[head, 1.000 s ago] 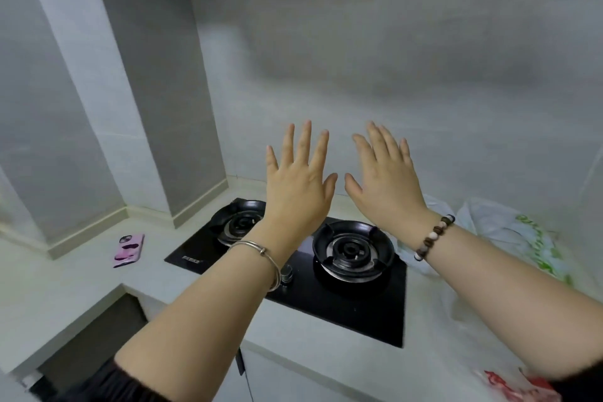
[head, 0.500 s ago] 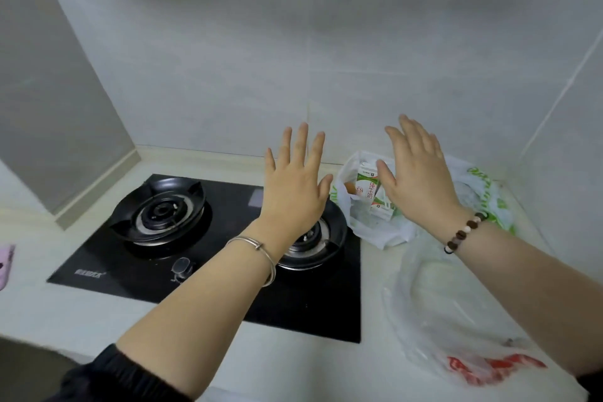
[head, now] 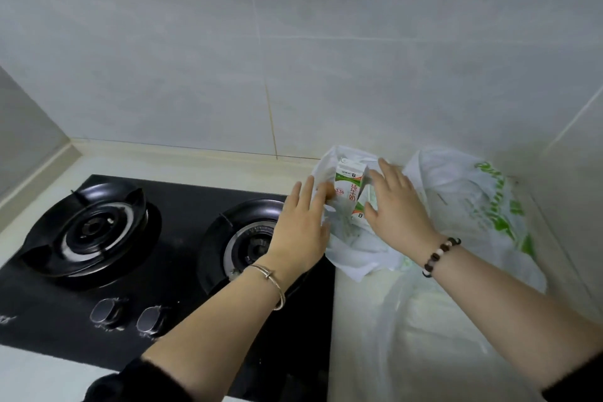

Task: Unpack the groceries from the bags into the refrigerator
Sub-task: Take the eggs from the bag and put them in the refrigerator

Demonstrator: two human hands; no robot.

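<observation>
Both hands have dropped from mid-air to the white bag [head: 354,250] beside the hob [head: 182,274]. Milk carton [head: 348,192] stands upright in the bag's open mouth. Left hand [head: 301,225] lies straight-fingered against the bag's side. Right hand [head: 396,212], fingers spread, flanks the carton without closing on it, evidently bracketing it for lifting out.

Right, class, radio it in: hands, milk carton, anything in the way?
Both open: left hand and right hand flank the milk carton. Carton standing in white bag, not gripped. Bag plastic bunched round it.
</observation>
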